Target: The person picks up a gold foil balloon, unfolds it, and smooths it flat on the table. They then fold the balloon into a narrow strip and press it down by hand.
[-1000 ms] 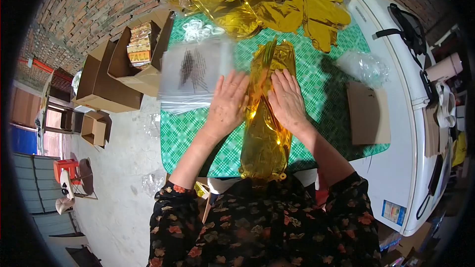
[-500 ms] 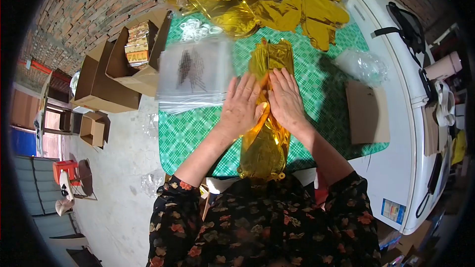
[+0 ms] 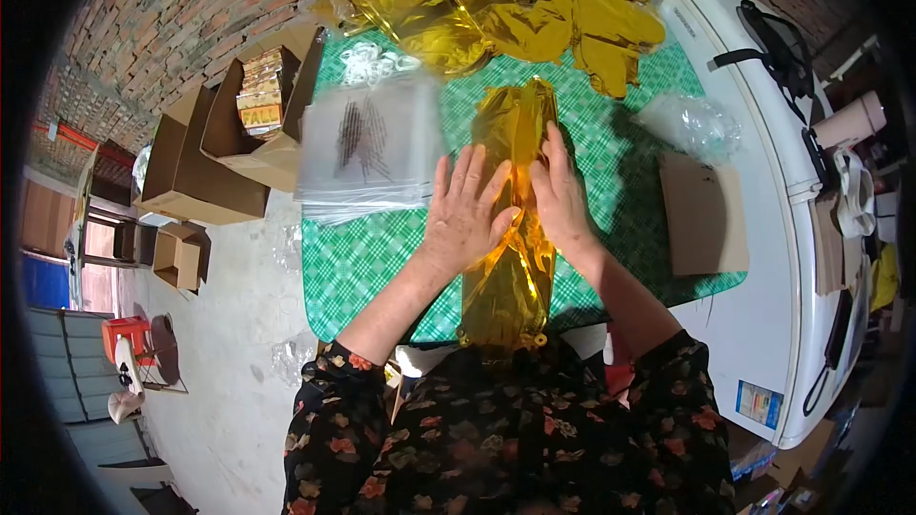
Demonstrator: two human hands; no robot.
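A long folded piece of shiny gold foil, which looks like a deflated foil balloon [image 3: 506, 300], lies lengthwise before me on the green checked tablecloth [image 3: 372, 262]. My left hand [image 3: 463, 224] rests at its left edge, fingers outstretched and thumb on the foil. On the other side my right hand [image 3: 563, 198] lies along the right edge with its fingers extended. Between the two hands the foil is creased and bunched. Beside my left hand is a stack of clear plastic bags [image 3: 377, 138]. More gold foil balloons [image 3: 515, 5] are spread flat at the table's far end.
White ties or loops [image 3: 367, 64] sit behind the bags. To the right are a crumpled clear plastic bag [image 3: 692, 124], a cardboard sheet [image 3: 704, 219] and a white chest freezer [image 3: 763, 324]. Open cardboard boxes [image 3: 205, 176] stand left of the table.
My right hand has turned its fingers more upright and drawn slightly away from the middle. My left fingers have spread wider. The foil's upper part lies flatter and a little to the left.
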